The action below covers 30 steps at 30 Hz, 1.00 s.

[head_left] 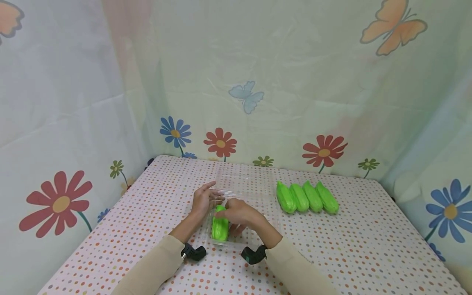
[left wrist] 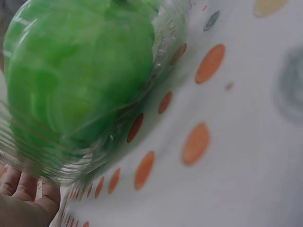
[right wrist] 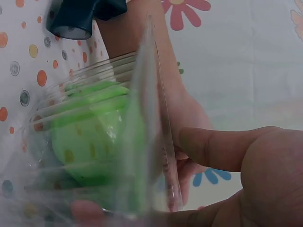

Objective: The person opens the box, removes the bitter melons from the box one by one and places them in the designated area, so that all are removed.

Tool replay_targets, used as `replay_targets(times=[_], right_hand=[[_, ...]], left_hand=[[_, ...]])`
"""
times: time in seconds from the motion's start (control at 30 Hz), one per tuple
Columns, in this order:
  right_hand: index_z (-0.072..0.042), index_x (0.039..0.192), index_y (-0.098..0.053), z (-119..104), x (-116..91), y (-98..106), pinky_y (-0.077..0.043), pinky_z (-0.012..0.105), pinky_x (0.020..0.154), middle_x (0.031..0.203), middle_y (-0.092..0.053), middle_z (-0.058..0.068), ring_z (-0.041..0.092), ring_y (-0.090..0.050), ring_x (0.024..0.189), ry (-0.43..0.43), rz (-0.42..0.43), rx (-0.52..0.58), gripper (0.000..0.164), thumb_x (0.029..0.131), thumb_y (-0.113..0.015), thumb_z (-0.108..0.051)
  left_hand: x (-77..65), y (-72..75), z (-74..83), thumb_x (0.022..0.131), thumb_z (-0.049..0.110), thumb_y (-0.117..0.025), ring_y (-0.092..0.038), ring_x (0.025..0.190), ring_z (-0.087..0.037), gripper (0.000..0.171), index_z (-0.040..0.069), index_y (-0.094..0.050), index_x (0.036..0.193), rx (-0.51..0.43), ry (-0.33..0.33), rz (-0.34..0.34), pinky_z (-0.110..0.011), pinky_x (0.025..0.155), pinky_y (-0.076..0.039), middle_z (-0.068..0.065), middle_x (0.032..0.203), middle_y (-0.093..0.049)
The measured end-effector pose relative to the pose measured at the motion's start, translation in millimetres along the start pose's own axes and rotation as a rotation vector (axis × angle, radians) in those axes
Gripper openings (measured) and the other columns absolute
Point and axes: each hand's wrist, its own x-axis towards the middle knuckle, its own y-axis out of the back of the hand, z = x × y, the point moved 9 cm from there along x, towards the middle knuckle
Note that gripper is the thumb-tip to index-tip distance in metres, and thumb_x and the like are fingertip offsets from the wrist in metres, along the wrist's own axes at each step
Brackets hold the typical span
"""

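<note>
A green zucchini-like vegetable (head_left: 220, 228) lies lengthwise along the left side of a clear ribbed plastic box (head_left: 258, 238). Over it reaches my right hand (head_left: 241, 214), thumb above the vegetable and fingers down inside the box on its right side. The right wrist view shows a fingertip (right wrist: 87, 210) through the clear plastic, low beside the vegetable (right wrist: 94, 137), with the thumb up at the rim. My left hand (head_left: 202, 201) is at the box's far left corner, fingers extended; in the left wrist view its fingers (left wrist: 28, 189) are right at the ribbed wall.
Several more green vegetables (head_left: 307, 197) lie side by side on the dotted tablecloth (head_left: 354, 246), right of the box. The box's clear lid (head_left: 245, 180) is folded back behind it. A flowered curtain (head_left: 280, 135) rises at the table's far edge and both sides.
</note>
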Motion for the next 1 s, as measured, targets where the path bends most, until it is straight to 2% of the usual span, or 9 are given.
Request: replay_targets(times=[0.07,0.2,0.33,0.63,1.0], right_hand=[[0.003,0.107,-0.059,0,-1,-2,-0.062,0.049,0.061,0.088,-0.065,0.016,0.038,-0.072,0.07,0.006,0.001,0.001,0.041,0.093,-0.07,-0.034],[0.005,0.111,-0.058,0,-1,-4,-0.062,0.047,0.058,0.089,-0.063,0.016,0.037,-0.07,0.068,0.015,0.013,-0.004,0.044,0.092,-0.072,-0.033],[0.006,0.113,-0.059,-1,2,-5,-0.06,0.042,0.054,0.088,-0.062,0.015,0.033,-0.069,0.066,0.043,0.029,-0.062,0.047,0.092,-0.072,-0.033],[0.001,0.099,-0.059,-3,7,-10,-0.059,0.037,0.052,0.079,-0.063,0.011,0.028,-0.069,0.059,0.074,0.027,-0.159,0.038,0.092,-0.074,-0.034],[-0.002,0.094,-0.059,-5,5,-10,-0.059,0.037,0.053,0.077,-0.063,0.009,0.026,-0.068,0.061,0.117,0.05,-0.167,0.031,0.091,-0.074,-0.028]], left_hand=[[0.0,-0.3,-0.8,0.098,0.0,-0.041,-0.075,0.078,-0.022,0.051,-0.011,-0.041,0.147,-0.004,0.004,0.001,-0.032,0.07,-0.062,-0.04,0.112,-0.065],[0.1,0.6,-1.4,0.096,0.0,-0.042,-0.075,0.079,-0.023,0.052,-0.01,-0.043,0.147,0.008,0.01,0.012,-0.033,0.071,-0.062,-0.038,0.112,-0.066],[0.8,1.4,-2.1,0.092,-0.002,-0.042,-0.075,0.079,-0.023,0.055,-0.009,-0.044,0.147,0.015,0.02,0.023,-0.033,0.071,-0.062,-0.037,0.113,-0.067],[0.8,1.6,-1.7,0.093,-0.004,-0.04,-0.075,0.078,-0.023,0.054,-0.01,-0.043,0.147,-0.001,0.017,0.028,-0.032,0.069,-0.061,-0.038,0.113,-0.066],[1.5,0.2,-0.9,0.095,-0.003,-0.04,-0.075,0.077,-0.021,0.053,-0.012,-0.042,0.147,0.001,0.014,0.019,-0.031,0.069,-0.061,-0.04,0.114,-0.064]])
